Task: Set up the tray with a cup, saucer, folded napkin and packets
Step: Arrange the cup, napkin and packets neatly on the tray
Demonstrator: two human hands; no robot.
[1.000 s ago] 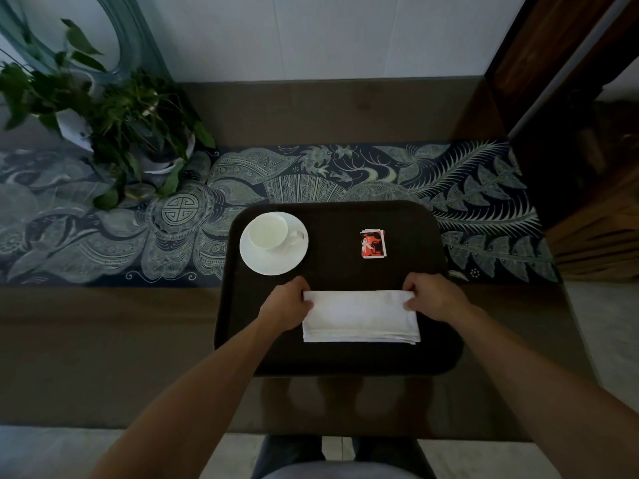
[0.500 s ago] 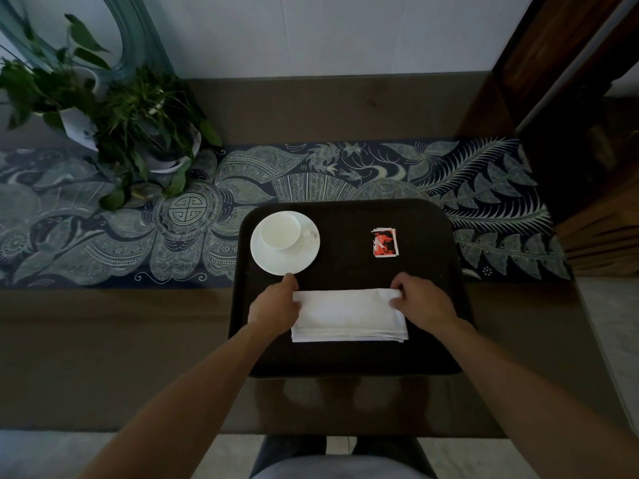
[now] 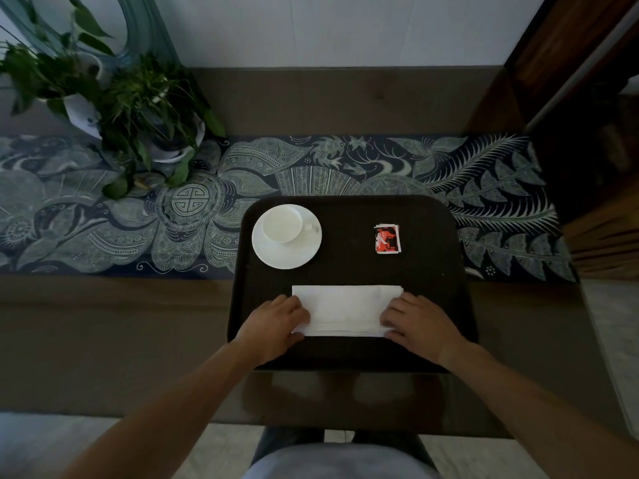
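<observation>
A dark brown tray (image 3: pixel 349 267) lies on the table in front of me. At its far left a white cup (image 3: pixel 281 224) stands on a white saucer (image 3: pixel 276 258), handle to the right. Red-and-white packets (image 3: pixel 387 239) lie in a small stack at the far right. A white napkin (image 3: pixel 345 309), folded into a long rectangle, lies across the near half. My left hand (image 3: pixel 276 319) rests on its left end and my right hand (image 3: pixel 418 323) on its right end, fingers laid fairly flat on the cloth. The napkin's two near corners are hidden under my hands.
A blue-green patterned runner (image 3: pixel 145 216) crosses the brown table (image 3: pixel 103 323) under the tray's far edge. Potted plants (image 3: pixel 138 108) stand at the far left by a mirror frame. Dark wooden furniture (image 3: pixel 594 167) rises close on the right.
Both hands slid from the napkin's far corners down to its near ends, and their fingers now lie flatter on the cloth. The napkin lies straighter on the tray. The view shifted slightly.
</observation>
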